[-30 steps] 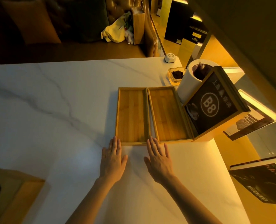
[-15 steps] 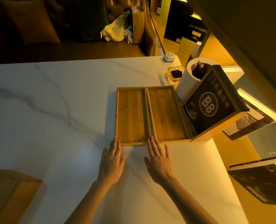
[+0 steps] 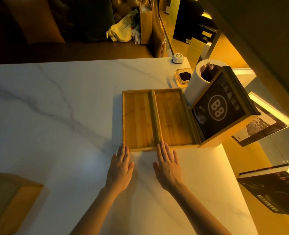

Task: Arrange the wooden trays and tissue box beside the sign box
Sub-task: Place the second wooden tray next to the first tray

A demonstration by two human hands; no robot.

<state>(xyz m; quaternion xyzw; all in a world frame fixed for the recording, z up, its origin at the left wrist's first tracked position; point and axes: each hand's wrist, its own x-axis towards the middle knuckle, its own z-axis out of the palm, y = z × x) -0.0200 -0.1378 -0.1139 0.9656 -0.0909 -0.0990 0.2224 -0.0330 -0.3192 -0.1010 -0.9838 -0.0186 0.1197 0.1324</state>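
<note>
Two shallow wooden trays lie side by side on the white marble table (image 3: 59, 116): the left tray (image 3: 137, 119) and the right tray (image 3: 173, 117), which rests against the sign box (image 3: 223, 109), a wooden box with a black "B8" face. My left hand (image 3: 120, 168) lies flat with its fingertips at the left tray's near corner. My right hand (image 3: 168, 165) lies flat with its fingertips touching the near edge where the trays meet. Both hands hold nothing. The wooden tissue box (image 3: 10, 199) stands apart at the table's near left.
Behind the sign box stand a white cylinder (image 3: 199, 82), a glass ashtray (image 3: 184, 76) and a small white device (image 3: 177, 58). Books (image 3: 274, 192) sit on lit shelves to the right. A sofa with bags (image 3: 123, 31) lies beyond the table's far edge.
The trays sit a little closer together and squarer against the sign box. Both hands stay flat at the trays' near edge. The tissue box has not moved.
</note>
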